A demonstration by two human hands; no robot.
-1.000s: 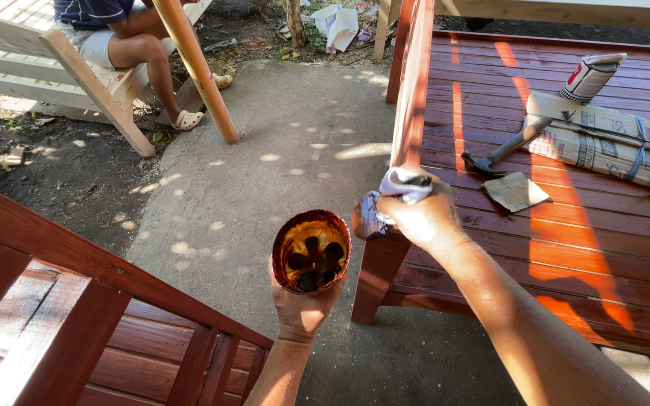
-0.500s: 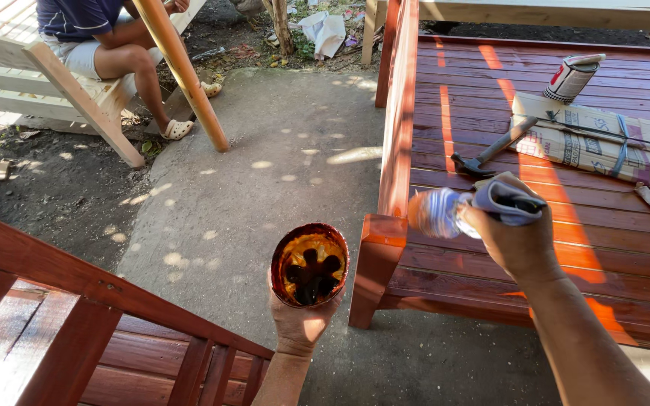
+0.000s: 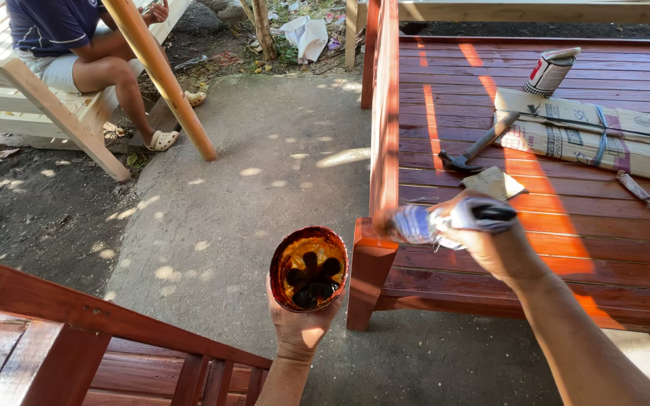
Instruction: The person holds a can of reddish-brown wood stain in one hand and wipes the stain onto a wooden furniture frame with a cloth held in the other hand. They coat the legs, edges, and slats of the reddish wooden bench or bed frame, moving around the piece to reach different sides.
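Right hand [image 3: 502, 240] moved left, rag [image 3: 423, 224] blurred.

A hammer [image 3: 477, 146] lay on the red slatted wooden platform [image 3: 566, 83]. Just beside its head sat a folded scrap of sandpaper [image 3: 495, 181]. Beyond the handle lay a long paper-wrapped bundle [image 3: 588, 135], with a tin can [image 3: 549, 71] above it. Well to the hammer's left, across the concrete, a person [image 3: 77, 53] sat on a pale wooden frame [image 3: 47, 113] beside a leaning pole [image 3: 163, 79].
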